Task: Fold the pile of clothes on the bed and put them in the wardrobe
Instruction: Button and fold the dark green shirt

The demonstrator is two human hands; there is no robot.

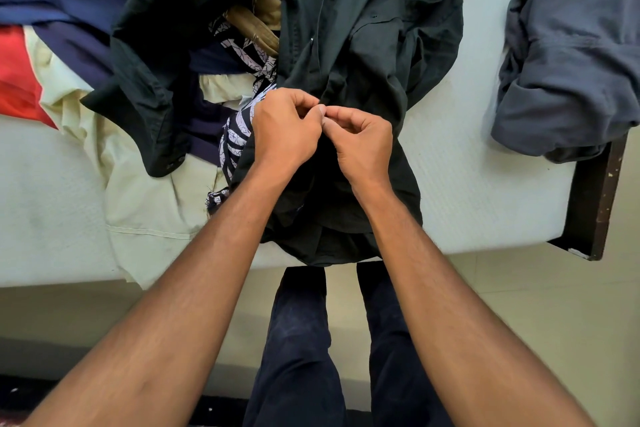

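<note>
My left hand (284,130) and right hand (362,140) both pinch the dark shirt (374,45) at its front, I think to close 1 button. It lies on the bed (467,166), with the pile (79,45) at 10 o'clock.

A dark green shirt (363,28) lies rumpled across the bed (467,166), hem hanging over the near edge. The pile (79,38) sprawls left of it (navy, cream, red, olive, a black-and-white print). A grey garment (571,55) lies apart, right.
</note>
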